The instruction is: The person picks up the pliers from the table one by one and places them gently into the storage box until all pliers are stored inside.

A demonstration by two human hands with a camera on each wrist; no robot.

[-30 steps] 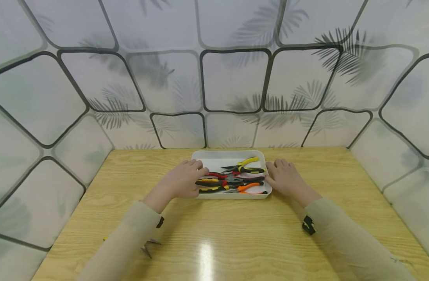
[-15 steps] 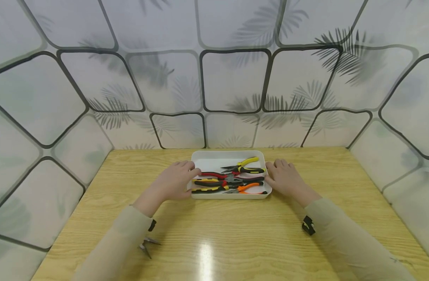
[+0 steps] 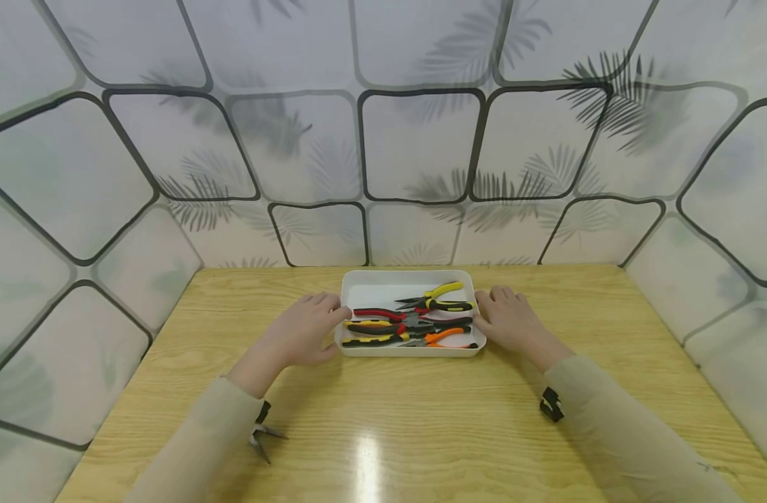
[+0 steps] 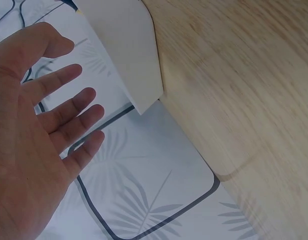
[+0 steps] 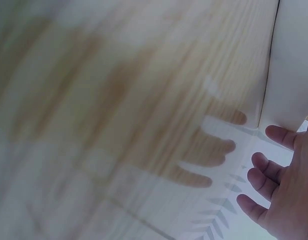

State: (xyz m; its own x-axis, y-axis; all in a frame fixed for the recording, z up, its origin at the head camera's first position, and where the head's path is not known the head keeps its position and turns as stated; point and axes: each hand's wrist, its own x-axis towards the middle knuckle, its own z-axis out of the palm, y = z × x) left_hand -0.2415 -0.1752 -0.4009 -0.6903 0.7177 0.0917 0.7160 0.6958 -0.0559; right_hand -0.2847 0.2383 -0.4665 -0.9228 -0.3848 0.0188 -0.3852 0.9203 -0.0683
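A white tray [image 3: 415, 352] lies near the table's back edge with several pliers in it. Their handles are yellow [image 3: 445, 288], red [image 3: 374, 314], orange [image 3: 448, 335] and black-and-yellow [image 3: 376, 341]. My left hand [image 3: 298, 332] is at the tray's left end, its thumb near the rim; in the left wrist view its fingers are loosely bent, apart from the tray wall [image 4: 129, 55], and hold nothing. At the right end, my right hand [image 3: 509, 320] lies close against the tray. Its fingers [image 5: 264, 182] look relaxed in the right wrist view; contact is hard to tell.
Another pair of pliers [image 3: 258, 440] lies on the wooden table [image 3: 434, 419] at the front left, jaws spread, handles hidden under my left sleeve [image 3: 201, 433]. A patterned cloth wall [image 3: 415, 154] rises behind the table and along both sides.
My left hand has drawn left, from over the tray's left end to beside it, uncovering plier handles and the tray's left edge. The right hand and tray stay in place.
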